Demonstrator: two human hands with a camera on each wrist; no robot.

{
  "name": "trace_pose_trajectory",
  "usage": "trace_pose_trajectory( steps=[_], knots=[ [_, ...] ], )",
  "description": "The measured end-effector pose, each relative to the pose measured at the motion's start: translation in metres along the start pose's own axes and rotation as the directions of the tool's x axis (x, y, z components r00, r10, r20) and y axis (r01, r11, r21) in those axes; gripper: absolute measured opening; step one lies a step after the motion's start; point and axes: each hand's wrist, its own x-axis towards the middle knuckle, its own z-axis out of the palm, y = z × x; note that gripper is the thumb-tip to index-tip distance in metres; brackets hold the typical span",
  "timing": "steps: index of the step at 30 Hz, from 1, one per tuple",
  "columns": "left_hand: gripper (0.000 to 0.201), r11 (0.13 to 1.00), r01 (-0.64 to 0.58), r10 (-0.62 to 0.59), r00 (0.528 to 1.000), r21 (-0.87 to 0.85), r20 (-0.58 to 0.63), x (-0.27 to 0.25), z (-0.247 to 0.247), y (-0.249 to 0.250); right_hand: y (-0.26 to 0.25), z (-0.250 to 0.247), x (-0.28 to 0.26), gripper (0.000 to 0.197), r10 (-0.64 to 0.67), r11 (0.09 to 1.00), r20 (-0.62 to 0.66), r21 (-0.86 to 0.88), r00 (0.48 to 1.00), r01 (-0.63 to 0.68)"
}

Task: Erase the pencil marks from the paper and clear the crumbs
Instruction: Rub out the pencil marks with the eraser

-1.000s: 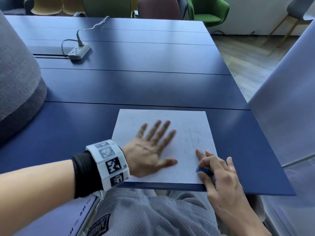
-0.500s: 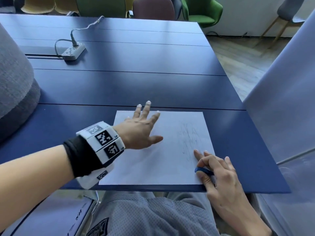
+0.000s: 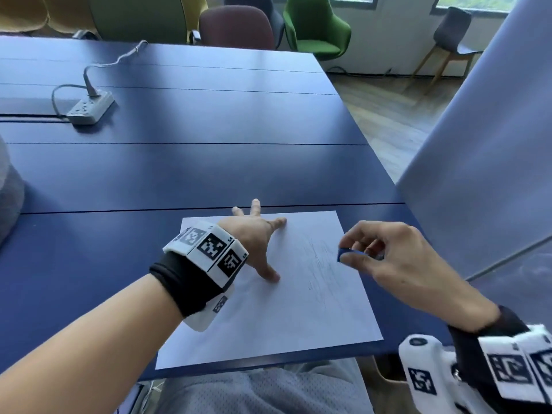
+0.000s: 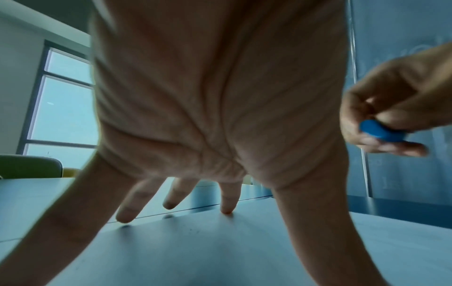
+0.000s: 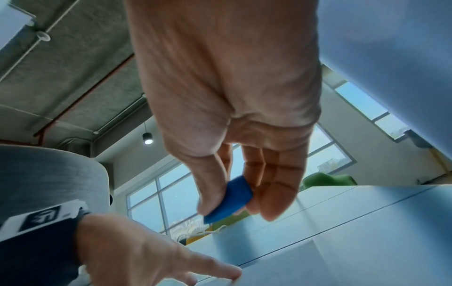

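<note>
A white sheet of paper lies at the near edge of the blue table, with faint pencil marks on its right half. My left hand is spread flat, its fingertips pressing the sheet's far left part. My right hand hovers over the sheet's right edge, just right of the marks, and pinches a small blue eraser between thumb and fingers. The eraser is raised off the sheet. No crumbs can be made out.
A white power strip with its cable lies far left on the table. A grey cushion sits at the left edge. A pale board leans close on the right. Chairs stand beyond the far edge.
My right hand has lifted from the paper's near right corner and moved forward above the marks with the eraser. My left hand slid to the sheet's far left part.
</note>
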Motion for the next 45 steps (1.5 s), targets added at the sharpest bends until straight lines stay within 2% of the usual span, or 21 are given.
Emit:
trace_pose_trajectory(
  steps=[3, 7, 12, 19, 24, 27, 32, 37, 41, 42, 45],
  knots=[
    [0.123, 1.000, -0.004, 0.004, 1.000, 0.015, 0.008, 0.002, -0.001, 0.001, -0.003, -0.008, 0.040, 0.007, 0.018, 0.999, 0.072, -0.035, 0.997, -0.015],
    [0.125, 0.999, -0.004, 0.005, 1.000, 0.042, -0.018, 0.005, 0.000, -0.001, 0.008, 0.009, 0.089, 0.013, 0.020, 0.998, 0.178, -0.066, 0.984, -0.008],
    [0.123, 0.993, -0.015, 0.024, 0.997, 0.115, -0.070, 0.006, 0.002, -0.005, 0.013, 0.034, 0.120, 0.007, -0.056, 0.982, 0.192, -0.168, 0.980, 0.089],
    [0.122, 0.991, -0.027, 0.040, 0.994, 0.134, -0.098, 0.007, 0.002, -0.007, 0.017, 0.041, 0.121, 0.013, -0.099, 0.977, 0.271, -0.158, 0.958, 0.145],
    [0.122, 0.991, -0.027, 0.041, 0.993, 0.130, -0.108, 0.006, 0.003, -0.006, 0.016, 0.043, 0.128, 0.012, -0.100, 0.978, 0.190, -0.160, 0.977, 0.131],
    [0.123, 0.994, -0.032, 0.043, 0.994, 0.103, -0.105, 0.009, 0.005, -0.009, 0.018, 0.044, 0.131, 0.011, -0.085, 0.977, 0.186, -0.176, 0.979, 0.118],
    [0.124, 0.999, -0.035, 0.034, 0.997, -0.001, -0.065, 0.009, 0.007, -0.014, 0.015, 0.039, 0.127, 0.013, -0.087, 0.971, 0.308, -0.188, 0.948, 0.150],
    [0.124, 0.998, -0.057, 0.057, 0.996, 0.002, -0.070, 0.008, 0.007, -0.016, 0.015, 0.043, 0.138, 0.012, -0.083, 0.979, 0.198, -0.167, 0.977, 0.117],
    [0.124, 0.999, -0.051, 0.052, 0.996, 0.014, -0.066, 0.009, 0.007, -0.015, 0.011, 0.040, 0.134, 0.011, -0.066, 0.982, 0.371, -0.142, 0.926, 0.127],
    [0.124, 0.999, -0.050, 0.051, 0.997, 0.014, -0.065, 0.009, 0.007, -0.015, 0.010, 0.040, 0.137, 0.011, -0.067, 0.978, 0.366, -0.162, 0.928, 0.134],
    [0.124, 0.999, -0.053, 0.053, 0.996, 0.014, -0.068, 0.010, 0.007, -0.015, 0.010, 0.043, 0.144, 0.012, -0.078, 0.974, 0.239, -0.191, 0.968, 0.126]
  ],
)
